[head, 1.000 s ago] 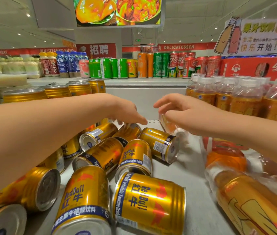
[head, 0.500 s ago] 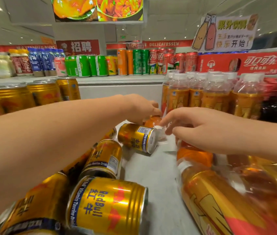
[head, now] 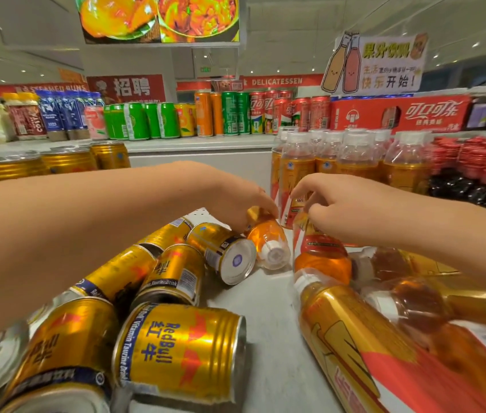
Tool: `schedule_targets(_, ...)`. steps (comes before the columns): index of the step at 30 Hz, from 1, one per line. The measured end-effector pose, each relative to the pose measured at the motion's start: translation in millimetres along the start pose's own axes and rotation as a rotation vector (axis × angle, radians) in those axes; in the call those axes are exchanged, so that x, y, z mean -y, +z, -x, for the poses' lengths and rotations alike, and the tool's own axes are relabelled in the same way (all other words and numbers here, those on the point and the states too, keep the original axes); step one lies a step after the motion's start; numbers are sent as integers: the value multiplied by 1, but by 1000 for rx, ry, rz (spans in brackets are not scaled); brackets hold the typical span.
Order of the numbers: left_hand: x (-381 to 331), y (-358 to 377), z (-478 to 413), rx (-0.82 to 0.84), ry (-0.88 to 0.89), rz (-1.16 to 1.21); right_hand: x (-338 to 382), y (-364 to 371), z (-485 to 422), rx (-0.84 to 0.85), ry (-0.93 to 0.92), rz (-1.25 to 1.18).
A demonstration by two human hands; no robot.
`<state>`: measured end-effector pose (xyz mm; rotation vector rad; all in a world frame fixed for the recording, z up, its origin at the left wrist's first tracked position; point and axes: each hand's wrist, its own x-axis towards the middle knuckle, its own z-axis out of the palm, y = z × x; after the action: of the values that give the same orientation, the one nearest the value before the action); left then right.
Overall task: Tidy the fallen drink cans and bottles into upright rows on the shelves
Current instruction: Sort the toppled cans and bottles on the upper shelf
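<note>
Left hand and right hand reach over a grey shelf. Gold cans lie toppled below the left forearm; amber-filled bottles lie fallen under the right. Left hand grasps one white-capped bottle. Right fingers curl; what they hold cannot be told.

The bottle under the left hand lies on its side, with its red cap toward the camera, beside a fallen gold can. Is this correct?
Not fully. The cap is white, not red, as the head view shows. The rest holds: the bottle lies on its side under the left hand, cap toward the camera, beside a fallen gold can.
</note>
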<state>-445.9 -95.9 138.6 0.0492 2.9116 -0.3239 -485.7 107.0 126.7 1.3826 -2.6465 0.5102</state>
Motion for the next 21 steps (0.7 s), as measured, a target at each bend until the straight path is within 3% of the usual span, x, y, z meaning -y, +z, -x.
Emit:
schedule_targets(14,-35,7,54,-129,17,182,11,-4,26,37,-124,48)
schedule_targets(21,-52,11,103,-230,-121,175,22,-8,44,68,-171,-9)
